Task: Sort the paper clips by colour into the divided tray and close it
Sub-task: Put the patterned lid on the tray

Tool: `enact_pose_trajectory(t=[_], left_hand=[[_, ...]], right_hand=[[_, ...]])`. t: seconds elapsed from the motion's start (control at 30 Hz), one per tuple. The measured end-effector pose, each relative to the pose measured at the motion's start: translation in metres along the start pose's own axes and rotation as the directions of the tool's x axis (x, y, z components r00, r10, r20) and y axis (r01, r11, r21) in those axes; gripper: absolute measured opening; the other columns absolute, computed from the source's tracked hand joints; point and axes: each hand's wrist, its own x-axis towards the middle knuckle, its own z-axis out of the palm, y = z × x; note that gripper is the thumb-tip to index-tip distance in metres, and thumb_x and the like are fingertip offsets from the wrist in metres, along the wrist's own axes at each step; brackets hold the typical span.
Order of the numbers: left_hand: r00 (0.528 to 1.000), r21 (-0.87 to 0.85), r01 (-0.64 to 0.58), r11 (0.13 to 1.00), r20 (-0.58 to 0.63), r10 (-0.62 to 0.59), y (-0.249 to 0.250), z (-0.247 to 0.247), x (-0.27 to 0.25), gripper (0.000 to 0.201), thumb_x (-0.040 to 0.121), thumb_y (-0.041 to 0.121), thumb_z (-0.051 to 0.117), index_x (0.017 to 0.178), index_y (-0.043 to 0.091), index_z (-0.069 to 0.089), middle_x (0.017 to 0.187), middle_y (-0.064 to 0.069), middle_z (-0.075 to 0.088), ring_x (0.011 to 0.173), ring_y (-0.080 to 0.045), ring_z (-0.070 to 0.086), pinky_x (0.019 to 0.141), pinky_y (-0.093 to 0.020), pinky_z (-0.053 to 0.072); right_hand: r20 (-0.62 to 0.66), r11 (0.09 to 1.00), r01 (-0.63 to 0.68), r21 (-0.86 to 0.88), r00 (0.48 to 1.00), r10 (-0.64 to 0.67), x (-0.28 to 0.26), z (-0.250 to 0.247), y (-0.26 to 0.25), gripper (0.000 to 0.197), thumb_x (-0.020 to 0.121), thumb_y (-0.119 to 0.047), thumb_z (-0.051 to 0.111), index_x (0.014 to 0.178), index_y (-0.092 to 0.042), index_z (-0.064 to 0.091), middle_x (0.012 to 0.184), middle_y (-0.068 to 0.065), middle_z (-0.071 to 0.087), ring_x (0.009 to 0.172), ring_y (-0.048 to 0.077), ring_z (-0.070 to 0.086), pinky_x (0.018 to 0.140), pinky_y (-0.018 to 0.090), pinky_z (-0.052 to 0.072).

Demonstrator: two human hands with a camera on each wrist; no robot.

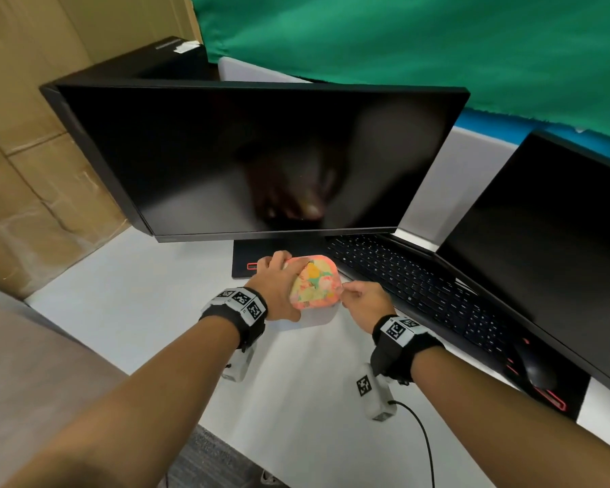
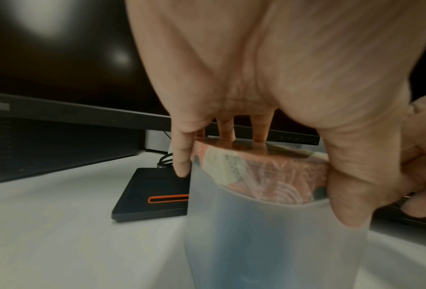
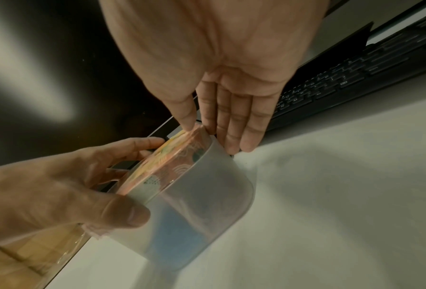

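A translucent tray (image 1: 319, 318) with a pink patterned lid (image 1: 316, 281) is tilted on the white desk, below the monitor. My left hand (image 1: 279, 288) grips it from the left: the fingers reach over the lid and the thumb (image 2: 348, 195) presses the near wall (image 2: 269, 234). My right hand (image 3: 197, 126) pinches the lid's right corner (image 3: 194, 135) between thumb and forefinger, with the other fingers straight beside the tray wall (image 3: 207, 195). A blurred blue patch (image 3: 180, 234) shows through the wall. No single paper clip can be made out.
A dark monitor (image 1: 254, 160) stands just behind the tray on a black base (image 1: 247, 265) with an orange mark. A black keyboard (image 1: 412, 287), a mouse (image 1: 536, 368) and a second screen (image 1: 557, 248) lie to the right. Cardboard boxes (image 1: 25, 153) stand at the left.
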Motion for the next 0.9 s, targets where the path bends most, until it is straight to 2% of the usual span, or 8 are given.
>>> enact_pose_trajectory(t=[0.1,0.2,0.47,0.63,0.73,0.8,0.9], left_hand=[[0.999,0.001,0.012,1.0,0.047,-0.012,-0.003,-0.001,0.002,0.115,0.056,0.046,0.083,0.146,0.043,0.012,0.139,-0.005,0.022,0.128,-0.033,0.024,0.102,-0.049,0.038],[0.999,0.02,0.01,1.0,0.042,-0.011,-0.005,0.001,0.002,0.118,0.054,0.053,0.083,0.145,0.044,0.009,0.136,-0.006,0.024,0.125,-0.032,0.026,0.101,-0.05,0.039],[0.989,0.113,-0.032,0.993,-0.139,0.048,-0.006,0.014,0.003,0.109,0.055,0.073,0.067,0.144,0.038,0.015,0.132,-0.005,0.033,0.114,-0.026,0.036,0.096,-0.04,0.041],[0.972,0.143,-0.046,0.989,-0.221,0.077,-0.008,0.018,0.004,0.104,0.054,0.081,0.055,0.142,0.038,0.021,0.127,-0.002,0.038,0.108,-0.021,0.04,0.093,-0.037,0.041],[0.966,0.124,-0.042,0.991,-0.248,0.072,-0.005,0.024,0.006,0.104,0.053,0.084,0.051,0.142,0.038,0.023,0.126,-0.003,0.04,0.107,-0.022,0.042,0.092,-0.038,0.043],[0.967,0.109,-0.056,0.992,-0.241,0.081,-0.004,0.025,0.008,0.104,0.053,0.084,0.052,0.142,0.038,0.022,0.127,-0.003,0.039,0.109,-0.022,0.041,0.093,-0.04,0.045],[0.976,0.064,-0.098,0.993,-0.187,0.109,-0.011,0.019,0.01,0.106,0.053,0.077,0.064,0.143,0.039,0.021,0.13,-0.002,0.035,0.113,-0.022,0.037,0.096,-0.04,0.043]], right_hand=[[-0.042,0.999,-0.036,0.0,0.998,0.036,0.007,0.005,0.001,0.019,0.085,-0.02,0.059,0.096,-0.018,0.074,0.085,-0.001,0.074,0.084,0.02,0.069,0.081,0.036,0.057],[-0.073,0.999,-0.042,-0.012,0.997,0.041,0.011,0.007,0.001,0.021,0.084,-0.018,0.057,0.095,-0.017,0.075,0.08,0.0,0.073,0.081,0.022,0.068,0.078,0.036,0.057],[-0.073,0.997,-0.062,0.041,0.995,0.065,0.018,0.01,0.008,0.024,0.087,-0.016,0.055,0.103,-0.013,0.073,0.08,0.003,0.072,0.077,0.025,0.07,0.077,0.04,0.059],[-0.089,0.993,-0.067,0.102,0.993,0.076,0.019,0.014,0.012,0.022,0.085,-0.018,0.057,0.1,-0.014,0.074,0.082,0.001,0.072,0.081,0.022,0.069,0.082,0.04,0.058],[-0.081,0.981,-0.085,0.174,0.992,0.1,0.02,0.016,0.014,0.018,0.084,-0.02,0.06,0.094,-0.017,0.074,0.078,-0.001,0.072,0.079,0.024,0.07,0.08,0.042,0.058],[-0.061,0.971,-0.094,0.218,0.992,0.11,0.019,0.016,0.015,0.016,0.085,-0.021,0.061,0.095,-0.015,0.073,0.078,0.0,0.073,0.076,0.022,0.071,0.077,0.042,0.059],[-0.042,0.976,-0.083,0.204,0.995,0.094,0.017,0.016,0.013,0.018,0.087,-0.021,0.063,0.098,-0.012,0.073,0.075,0.004,0.073,0.072,0.021,0.072,0.075,0.041,0.06]])
